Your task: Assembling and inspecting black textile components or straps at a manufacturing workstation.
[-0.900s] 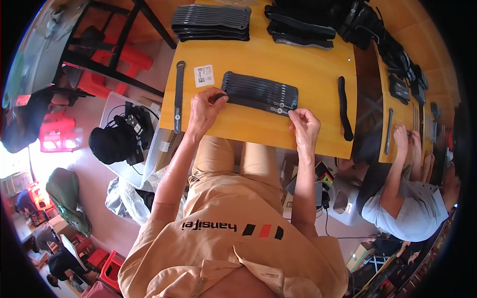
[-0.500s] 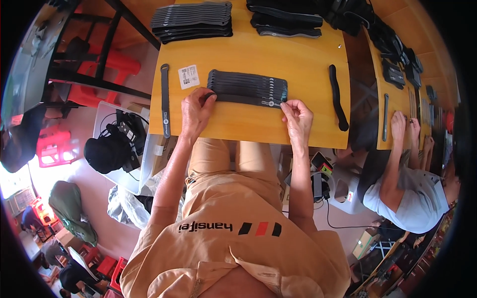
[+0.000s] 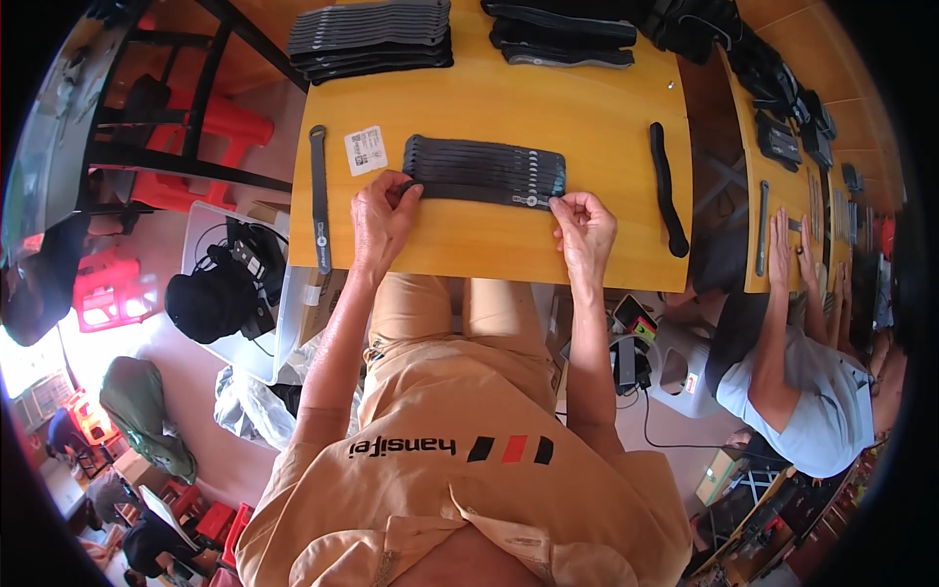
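A row of dark grey fabric straps (image 3: 469, 161) lies overlapped on the wooden table in front of me, round light marks lined up near the right ends. The nearest strap (image 3: 465, 195) runs along the row's front edge. My left hand (image 3: 383, 220) pinches its left end between thumb and forefinger. At its right end, beside a printed pale mark, my right hand (image 3: 587, 233) closes thumb and fingertip on the strap's corner. A single grey strap (image 3: 319, 201) with a looped end lies to the left, and a black strap (image 3: 665, 191) lies to the right.
A white printed label (image 3: 366, 151) lies behind my left hand. Stacks of grey straps (image 3: 372, 37) and black straps (image 3: 562, 37) stand at the back of the yellow table (image 3: 469, 249). At right, a co-worker's hands (image 3: 780, 249) rest at another table. A white bin (image 3: 220, 230) stands below left.
My hands keep their hold on the strap's two ends, with hardly any movement. The co-worker's hands at the right have shifted and now lie flatter on their table.
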### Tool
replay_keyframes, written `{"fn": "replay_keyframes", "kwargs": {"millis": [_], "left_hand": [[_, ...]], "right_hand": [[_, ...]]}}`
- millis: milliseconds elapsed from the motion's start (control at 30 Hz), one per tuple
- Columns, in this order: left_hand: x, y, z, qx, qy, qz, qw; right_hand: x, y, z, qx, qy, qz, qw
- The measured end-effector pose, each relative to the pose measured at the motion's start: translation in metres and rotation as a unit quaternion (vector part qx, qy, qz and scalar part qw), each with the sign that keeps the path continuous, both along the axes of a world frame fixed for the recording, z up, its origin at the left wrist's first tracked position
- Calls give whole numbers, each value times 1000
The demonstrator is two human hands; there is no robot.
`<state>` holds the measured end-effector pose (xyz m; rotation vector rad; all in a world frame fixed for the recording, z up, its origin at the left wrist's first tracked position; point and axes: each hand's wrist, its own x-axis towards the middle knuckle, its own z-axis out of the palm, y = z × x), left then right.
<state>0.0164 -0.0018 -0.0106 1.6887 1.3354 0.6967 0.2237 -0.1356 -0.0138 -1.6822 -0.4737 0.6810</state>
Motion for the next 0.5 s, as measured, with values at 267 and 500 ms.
{"fn": "replay_keyframes", "kwargs": {"millis": [267, 500], "left_hand": [[2, -1, -1, 23, 24, 4, 999], [3, 0, 0, 16, 27, 12, 999]], "right_hand": [[-1, 2, 4, -5, 10, -11, 1000], [0, 4, 4, -17, 0, -14, 1000]]}}
